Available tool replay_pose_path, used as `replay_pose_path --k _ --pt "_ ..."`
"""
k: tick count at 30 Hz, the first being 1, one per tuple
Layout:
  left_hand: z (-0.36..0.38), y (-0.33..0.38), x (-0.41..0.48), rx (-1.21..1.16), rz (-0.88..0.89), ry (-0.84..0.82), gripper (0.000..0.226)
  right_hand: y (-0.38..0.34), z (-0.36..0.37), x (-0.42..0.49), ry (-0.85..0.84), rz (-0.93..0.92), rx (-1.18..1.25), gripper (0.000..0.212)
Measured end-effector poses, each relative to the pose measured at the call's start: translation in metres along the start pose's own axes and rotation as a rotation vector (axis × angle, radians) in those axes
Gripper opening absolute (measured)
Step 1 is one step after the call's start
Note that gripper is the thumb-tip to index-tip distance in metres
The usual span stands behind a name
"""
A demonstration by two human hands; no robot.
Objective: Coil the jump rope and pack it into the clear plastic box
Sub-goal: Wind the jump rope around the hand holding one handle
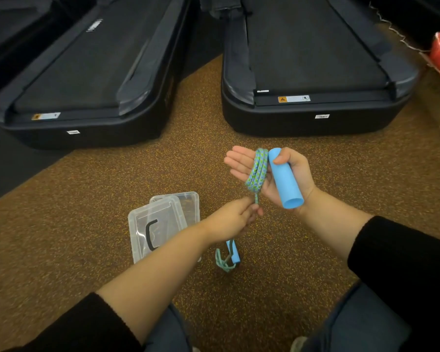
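Snugly, rope [259, 168] wraps right hand [240, 165] (thumb-pinned handle [285, 179]).

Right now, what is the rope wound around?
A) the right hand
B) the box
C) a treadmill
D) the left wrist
A: the rope loops round the right hand, whose thumb holds the handle, while the left hand pinches the strand just below the loops.
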State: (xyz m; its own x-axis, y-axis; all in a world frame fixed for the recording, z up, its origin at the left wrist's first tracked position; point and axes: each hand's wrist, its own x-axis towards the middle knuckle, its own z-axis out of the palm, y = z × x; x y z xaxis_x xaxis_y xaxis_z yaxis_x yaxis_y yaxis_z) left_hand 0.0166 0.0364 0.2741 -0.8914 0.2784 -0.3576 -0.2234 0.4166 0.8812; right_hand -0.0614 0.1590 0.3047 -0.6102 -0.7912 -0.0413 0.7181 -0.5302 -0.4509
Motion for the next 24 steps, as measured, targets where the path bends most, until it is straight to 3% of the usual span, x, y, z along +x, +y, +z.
replay_pose_path --k 8,12,17,24 --pt "-0.006 0.004 -0.007 0.387 0.045 -0.043 0.027 -0.002 -0.013 0.006 0.131 -0.015 -0.128 0.089" --pt "-0.019 0.011 -0.012 0.594 0.105 -0.063 0.026 0.004 -0.016 0.009 0.142 0.090 -0.276 0.093" --pt "-0.037 0.019 -0.021 0.812 0.145 -0.133 0.019 0.014 -0.014 0.012 0.135 0.184 -0.373 0.092" --pt "-0.052 0.030 -0.032 0.961 0.193 -0.035 0.027 0.015 -0.005 0.009 0.078 0.266 -0.442 0.082"
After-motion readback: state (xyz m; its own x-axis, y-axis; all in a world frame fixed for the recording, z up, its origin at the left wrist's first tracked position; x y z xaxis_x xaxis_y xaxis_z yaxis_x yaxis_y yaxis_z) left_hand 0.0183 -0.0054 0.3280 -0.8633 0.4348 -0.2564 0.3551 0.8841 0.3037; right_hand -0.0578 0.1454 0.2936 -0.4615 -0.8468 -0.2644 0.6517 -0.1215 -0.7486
